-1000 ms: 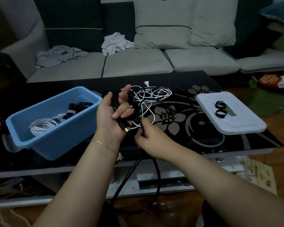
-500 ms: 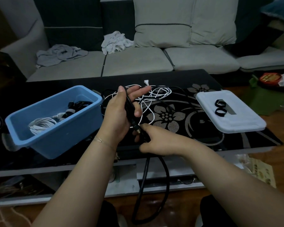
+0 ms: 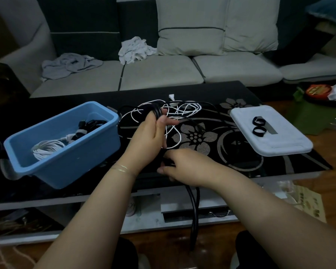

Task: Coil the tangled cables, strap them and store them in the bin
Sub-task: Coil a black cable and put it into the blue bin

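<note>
Left hand (image 3: 150,133) is raised over the black glass table (image 3: 270,166), thumb and fingers curled round several turns of black cable (image 3: 157,112). Right hand (image 3: 186,165) sits just below it at the table's front edge, fingers closed on the same cable, which hangs in two strands toward the floor. Tangled white cable (image 3: 184,110) lies behind. Blue bin (image 3: 70,164), left, holds coiled cables. White lid (image 3: 279,140), right, carries two black straps (image 3: 258,126).
</note>
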Action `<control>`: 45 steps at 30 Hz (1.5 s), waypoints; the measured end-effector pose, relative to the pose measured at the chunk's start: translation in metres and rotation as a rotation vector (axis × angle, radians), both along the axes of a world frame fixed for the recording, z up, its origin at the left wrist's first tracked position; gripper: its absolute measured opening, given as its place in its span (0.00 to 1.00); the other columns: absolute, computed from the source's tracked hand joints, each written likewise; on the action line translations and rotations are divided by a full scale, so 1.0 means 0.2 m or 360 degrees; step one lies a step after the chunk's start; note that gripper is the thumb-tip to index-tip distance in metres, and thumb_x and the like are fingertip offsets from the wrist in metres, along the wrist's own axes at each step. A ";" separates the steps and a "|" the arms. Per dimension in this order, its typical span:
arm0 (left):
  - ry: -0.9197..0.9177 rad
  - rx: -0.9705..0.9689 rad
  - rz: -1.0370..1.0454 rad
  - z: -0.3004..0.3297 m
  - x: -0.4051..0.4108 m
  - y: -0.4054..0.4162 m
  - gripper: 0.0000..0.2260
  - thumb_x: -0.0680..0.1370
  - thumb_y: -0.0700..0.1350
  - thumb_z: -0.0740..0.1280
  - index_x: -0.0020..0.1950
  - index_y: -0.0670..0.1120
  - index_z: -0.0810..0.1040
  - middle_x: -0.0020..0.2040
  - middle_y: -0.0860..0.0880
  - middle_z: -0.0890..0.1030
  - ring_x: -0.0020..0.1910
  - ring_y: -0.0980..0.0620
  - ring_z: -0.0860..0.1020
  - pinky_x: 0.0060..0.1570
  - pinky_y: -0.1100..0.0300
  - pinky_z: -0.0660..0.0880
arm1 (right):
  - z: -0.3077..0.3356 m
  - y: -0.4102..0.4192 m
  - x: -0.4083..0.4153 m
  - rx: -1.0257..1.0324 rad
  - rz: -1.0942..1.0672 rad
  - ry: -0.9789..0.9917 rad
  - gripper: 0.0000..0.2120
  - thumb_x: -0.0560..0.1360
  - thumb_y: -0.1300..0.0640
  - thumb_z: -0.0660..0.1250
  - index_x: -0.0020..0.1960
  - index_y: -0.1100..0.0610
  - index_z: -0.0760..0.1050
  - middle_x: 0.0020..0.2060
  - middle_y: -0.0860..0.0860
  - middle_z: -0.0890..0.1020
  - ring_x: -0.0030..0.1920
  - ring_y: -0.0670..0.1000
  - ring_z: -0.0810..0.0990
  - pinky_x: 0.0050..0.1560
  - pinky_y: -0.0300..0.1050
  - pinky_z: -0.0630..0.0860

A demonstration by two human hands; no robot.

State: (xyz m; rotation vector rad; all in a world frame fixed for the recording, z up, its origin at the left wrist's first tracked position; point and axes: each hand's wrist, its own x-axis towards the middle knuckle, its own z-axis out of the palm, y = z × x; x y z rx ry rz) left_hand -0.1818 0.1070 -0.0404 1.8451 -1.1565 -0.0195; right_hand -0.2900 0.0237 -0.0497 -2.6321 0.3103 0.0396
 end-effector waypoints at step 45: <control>0.0453 0.0197 0.0529 0.01 0.28 0.20 0.18 0.75 0.57 0.68 0.45 0.42 0.78 0.30 0.50 0.75 0.31 0.53 0.73 0.37 0.57 0.71 | -0.02 -0.30 0.05 0.2746 -0.0208 -0.0056 0.37 0.69 0.29 0.53 0.57 0.60 0.75 0.30 0.47 0.64 0.27 0.42 0.53 0.20 0.31 0.51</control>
